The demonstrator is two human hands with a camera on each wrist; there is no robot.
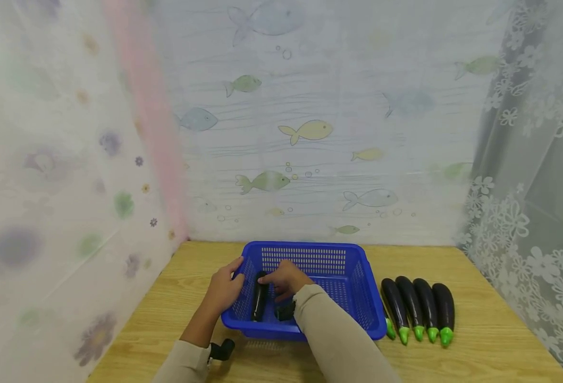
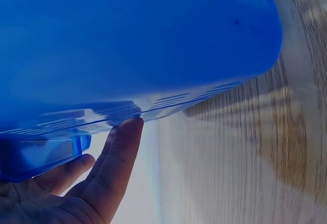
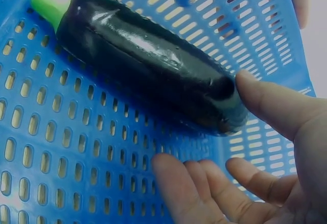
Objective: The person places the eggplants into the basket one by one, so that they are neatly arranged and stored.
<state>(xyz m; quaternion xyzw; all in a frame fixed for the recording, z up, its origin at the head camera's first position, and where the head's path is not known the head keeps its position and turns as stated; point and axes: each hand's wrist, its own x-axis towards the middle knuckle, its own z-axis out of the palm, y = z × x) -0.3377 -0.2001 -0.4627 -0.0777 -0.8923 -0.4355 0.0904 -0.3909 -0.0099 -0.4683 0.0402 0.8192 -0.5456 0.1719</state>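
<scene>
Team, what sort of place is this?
Probably a makeshift indoor filming corner, maybe at a home: fish-print backdrop hung right behind a wood-grain table, and eggplants laid out in a neat row.

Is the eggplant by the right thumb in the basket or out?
In: the eggplant lies inside the blue basket, with slotted plastic under and behind it; the right hand is at its dark end.
</scene>
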